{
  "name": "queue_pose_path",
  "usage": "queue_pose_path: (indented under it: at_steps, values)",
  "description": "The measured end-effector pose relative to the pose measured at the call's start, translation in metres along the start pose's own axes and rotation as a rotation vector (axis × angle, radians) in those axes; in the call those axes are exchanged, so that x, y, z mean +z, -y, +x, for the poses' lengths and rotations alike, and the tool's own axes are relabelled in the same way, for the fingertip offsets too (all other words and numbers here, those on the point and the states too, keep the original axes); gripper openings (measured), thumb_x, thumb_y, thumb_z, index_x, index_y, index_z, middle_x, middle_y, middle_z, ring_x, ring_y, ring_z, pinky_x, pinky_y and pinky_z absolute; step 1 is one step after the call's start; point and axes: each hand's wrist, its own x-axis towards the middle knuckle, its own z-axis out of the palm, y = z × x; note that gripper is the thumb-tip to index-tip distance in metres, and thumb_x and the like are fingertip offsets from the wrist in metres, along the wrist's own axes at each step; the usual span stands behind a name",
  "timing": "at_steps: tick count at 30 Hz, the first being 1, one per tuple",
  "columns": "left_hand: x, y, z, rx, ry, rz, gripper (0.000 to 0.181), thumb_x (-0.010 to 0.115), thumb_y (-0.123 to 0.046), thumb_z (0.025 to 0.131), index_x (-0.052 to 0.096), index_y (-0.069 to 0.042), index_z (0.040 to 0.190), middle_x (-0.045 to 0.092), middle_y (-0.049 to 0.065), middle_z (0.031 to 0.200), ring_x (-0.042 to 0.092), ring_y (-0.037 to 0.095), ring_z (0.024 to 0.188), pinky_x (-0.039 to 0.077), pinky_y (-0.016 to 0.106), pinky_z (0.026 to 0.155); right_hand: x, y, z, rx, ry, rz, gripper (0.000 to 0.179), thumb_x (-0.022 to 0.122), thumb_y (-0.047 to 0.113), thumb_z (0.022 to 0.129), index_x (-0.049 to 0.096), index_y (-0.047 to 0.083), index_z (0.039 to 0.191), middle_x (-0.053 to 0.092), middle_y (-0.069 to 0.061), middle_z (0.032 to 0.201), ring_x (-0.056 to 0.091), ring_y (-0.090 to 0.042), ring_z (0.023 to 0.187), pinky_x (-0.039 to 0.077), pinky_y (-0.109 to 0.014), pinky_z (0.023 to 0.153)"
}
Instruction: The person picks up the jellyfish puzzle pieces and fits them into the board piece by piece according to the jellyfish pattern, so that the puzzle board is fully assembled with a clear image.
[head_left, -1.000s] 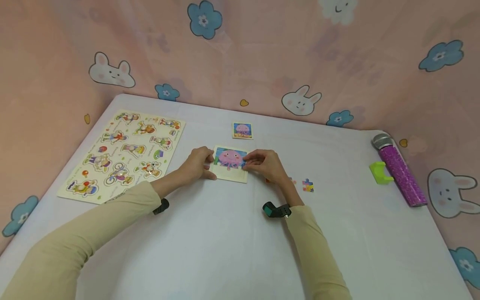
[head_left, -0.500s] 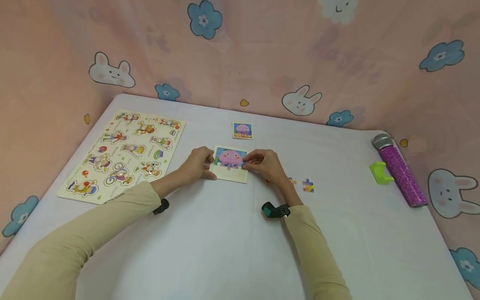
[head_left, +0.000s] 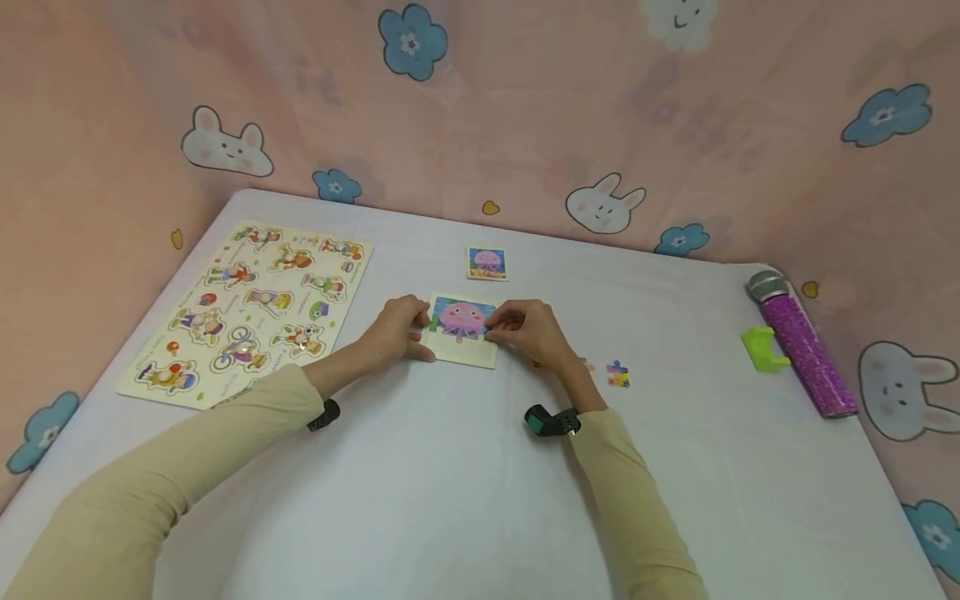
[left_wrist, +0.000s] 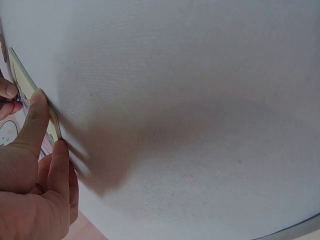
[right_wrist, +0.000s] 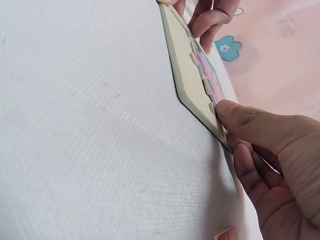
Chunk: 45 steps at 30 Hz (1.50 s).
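Note:
A small cream puzzle board lies before me, its upper part filled with pieces showing a pink octopus on blue. At its left side my left hand grips the edge between thumb and fingers, which the left wrist view shows closely. My right hand is at the right side, thumb and fingertips pinching a blue puzzle piece at the end of the filled rows. In the right wrist view the right thumb lies over the piece's end, hiding most of it. The board's lower strip shows bare cream.
Loose puzzle pieces lie right of the board, some partly behind the right wrist. A small octopus picture card sits beyond it. On the left is a large figure puzzle board. A purple microphone and green holder lie right.
The head view has shifted very slightly. Both hands stay at the puzzle board's sides with no visible movement.

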Motion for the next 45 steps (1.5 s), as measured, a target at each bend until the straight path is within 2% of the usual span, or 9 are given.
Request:
queue_pose_path:
  at_steps: [7, 14, 21, 28, 31, 35, 38, 41, 45]
  values:
    - [0.000, -0.001, 0.000, -0.001, 0.002, 0.001, 0.053, 0.084, 0.005, 0.065, 0.054, 0.015, 0.108, 0.056, 0.022, 0.104, 0.053, 0.029, 0.095, 0.054, 0.034, 0.081, -0.002, 0.003, 0.003, 0.003, 0.039, -0.062, 0.012, 0.077, 0.007, 0.080, 0.071, 0.003, 0.088, 0.066, -0.005, 0.079, 0.057, -0.016, 0.070, 0.047, -0.020, 0.061]
    - [0.001, 0.000, 0.000, 0.016, 0.000, 0.005, 0.049, 0.084, 0.004, 0.065, 0.054, 0.013, 0.103, 0.055, 0.022, 0.102, 0.052, 0.029, 0.093, 0.054, 0.034, 0.080, -0.002, 0.002, 0.002, -0.004, 0.048, -0.030, 0.013, 0.077, 0.006, 0.079, 0.070, 0.002, 0.089, 0.066, -0.006, 0.079, 0.057, -0.016, 0.071, 0.047, -0.019, 0.061]
    - [0.000, -0.001, 0.000, 0.006, 0.004, -0.016, 0.051, 0.084, 0.005, 0.064, 0.054, 0.014, 0.105, 0.055, 0.022, 0.102, 0.051, 0.029, 0.094, 0.054, 0.035, 0.081, -0.002, 0.000, 0.000, 0.020, 0.021, 0.032, 0.018, 0.078, 0.006, 0.079, 0.069, 0.000, 0.093, 0.066, -0.009, 0.082, 0.057, -0.018, 0.072, 0.047, -0.019, 0.063]
    - [0.000, -0.001, 0.001, 0.000, 0.003, 0.004, 0.054, 0.085, 0.003, 0.064, 0.054, 0.015, 0.107, 0.056, 0.021, 0.102, 0.052, 0.028, 0.093, 0.054, 0.034, 0.080, -0.002, 0.000, -0.001, 0.030, 0.011, 0.015, 0.018, 0.078, 0.006, 0.079, 0.068, 0.000, 0.094, 0.066, -0.009, 0.084, 0.057, -0.018, 0.074, 0.048, -0.018, 0.064]
    - [0.000, -0.001, 0.000, -0.006, 0.003, 0.001, 0.053, 0.085, 0.004, 0.064, 0.054, 0.014, 0.106, 0.055, 0.021, 0.102, 0.052, 0.028, 0.092, 0.053, 0.034, 0.080, -0.004, -0.003, -0.002, 0.033, -0.004, 0.082, 0.019, 0.076, 0.005, 0.081, 0.068, -0.001, 0.097, 0.067, -0.012, 0.091, 0.058, -0.019, 0.077, 0.049, -0.018, 0.067]
    - [0.001, 0.000, 0.001, -0.008, 0.004, -0.011, 0.051, 0.084, 0.005, 0.064, 0.054, 0.013, 0.104, 0.055, 0.021, 0.102, 0.052, 0.027, 0.092, 0.054, 0.034, 0.080, -0.013, -0.007, -0.009, 0.069, -0.045, 0.199, 0.023, 0.073, 0.006, 0.084, 0.066, -0.002, 0.104, 0.066, -0.016, 0.104, 0.060, -0.020, 0.087, 0.051, -0.018, 0.076]
    - [0.000, 0.000, 0.000, -0.009, 0.002, -0.013, 0.051, 0.084, 0.005, 0.064, 0.054, 0.013, 0.105, 0.055, 0.021, 0.102, 0.052, 0.028, 0.092, 0.054, 0.034, 0.080, -0.023, -0.011, -0.018, 0.101, -0.063, 0.241, 0.026, 0.071, 0.010, 0.087, 0.064, -0.001, 0.109, 0.064, -0.017, 0.110, 0.060, -0.020, 0.093, 0.051, -0.018, 0.082]
    - [0.000, 0.000, 0.000, -0.007, 0.000, -0.013, 0.052, 0.084, 0.005, 0.064, 0.054, 0.013, 0.105, 0.055, 0.021, 0.102, 0.052, 0.028, 0.092, 0.054, 0.034, 0.080, -0.033, -0.017, -0.027, 0.106, -0.074, 0.248, 0.029, 0.071, 0.013, 0.087, 0.063, -0.002, 0.111, 0.063, -0.018, 0.112, 0.059, -0.020, 0.095, 0.050, -0.018, 0.085]
    - [0.000, 0.001, -0.001, 0.002, -0.004, -0.010, 0.051, 0.084, 0.004, 0.064, 0.054, 0.013, 0.104, 0.056, 0.021, 0.102, 0.052, 0.027, 0.092, 0.054, 0.033, 0.079, -0.045, -0.023, -0.042, 0.105, -0.078, 0.207, 0.029, 0.071, 0.014, 0.087, 0.063, 0.000, 0.111, 0.064, -0.017, 0.110, 0.059, -0.019, 0.095, 0.051, -0.017, 0.084]
